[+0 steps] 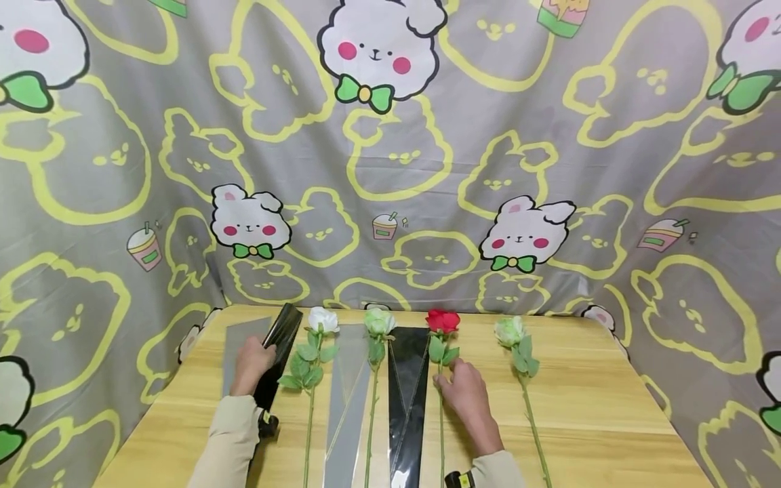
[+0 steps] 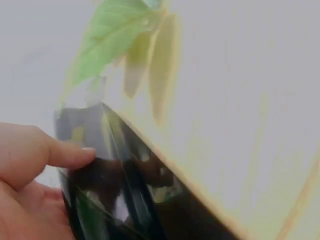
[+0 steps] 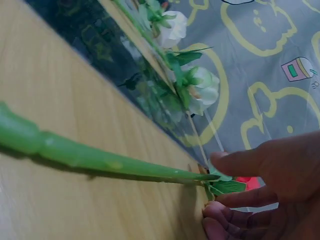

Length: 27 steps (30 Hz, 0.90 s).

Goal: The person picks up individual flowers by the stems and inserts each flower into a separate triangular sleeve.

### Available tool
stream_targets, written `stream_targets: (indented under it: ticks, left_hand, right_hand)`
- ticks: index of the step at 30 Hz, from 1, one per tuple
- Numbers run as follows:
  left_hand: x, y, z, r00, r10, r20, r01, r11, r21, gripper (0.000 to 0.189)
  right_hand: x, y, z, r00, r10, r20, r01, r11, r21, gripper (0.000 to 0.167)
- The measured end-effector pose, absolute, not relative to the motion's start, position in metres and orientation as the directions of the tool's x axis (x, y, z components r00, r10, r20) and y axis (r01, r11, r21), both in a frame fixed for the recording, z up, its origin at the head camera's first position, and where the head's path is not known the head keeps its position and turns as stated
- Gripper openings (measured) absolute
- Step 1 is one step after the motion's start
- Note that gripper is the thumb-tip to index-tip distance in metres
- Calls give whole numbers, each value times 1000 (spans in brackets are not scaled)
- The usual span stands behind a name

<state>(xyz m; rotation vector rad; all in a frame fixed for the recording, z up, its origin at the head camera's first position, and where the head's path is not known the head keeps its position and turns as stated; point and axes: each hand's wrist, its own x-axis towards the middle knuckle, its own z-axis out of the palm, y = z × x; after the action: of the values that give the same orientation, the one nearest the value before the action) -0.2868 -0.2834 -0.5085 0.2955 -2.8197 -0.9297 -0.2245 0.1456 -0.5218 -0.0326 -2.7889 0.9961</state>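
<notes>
My left hand [image 1: 251, 364] grips a black flower sleeve [image 1: 283, 349], tilted over the table's left part. Up close in the left wrist view, the thumb presses the front of the glossy black film [image 2: 105, 175], fingers behind it. My right hand [image 1: 468, 393] is at the stem of the red rose [image 1: 442, 321], just below its leaves. From the right wrist view, thumb and forefinger stand apart on either side of the green stem [image 3: 115, 162], which lies along the table. A white rose [image 1: 323, 320] with broad leaves lies just right of the held sleeve.
Two pale green roses lie stem towards me, one mid-table [image 1: 379, 321], one at the right [image 1: 510, 331]. Between stems lie a grey sleeve [image 1: 348, 407] and another black sleeve [image 1: 410, 373]. A further grey sleeve [image 1: 234, 339] is at far left. A patterned curtain [image 1: 403, 217] encloses the wooden table [image 1: 598, 407].
</notes>
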Motion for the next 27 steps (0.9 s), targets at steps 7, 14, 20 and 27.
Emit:
stream_targets:
  ticks: [7, 14, 20, 27]
  left_hand:
    - [-279, -292, -491, -981, -188, 39, -103, 687, 719, 58]
    - [-270, -276, -434, -999, -25, -26, -36, 528, 848, 62]
    - [-261, -240, -405, -999, 37, 30, 41, 365, 930, 58]
    - [-259, -199, -403, -1000, 19, 22, 24, 102, 994, 44]
  right_hand:
    - [-222, 147, -519, -990, 117, 79, 39, 766, -641, 26]
    - [-222, 163, -514, -994, 98, 57, 30, 714, -699, 3]
    - [-221, 171, -506, -994, 104, 33, 42, 647, -761, 10]
    - [-224, 179, -493, -982, 160, 101, 8, 567, -823, 14]
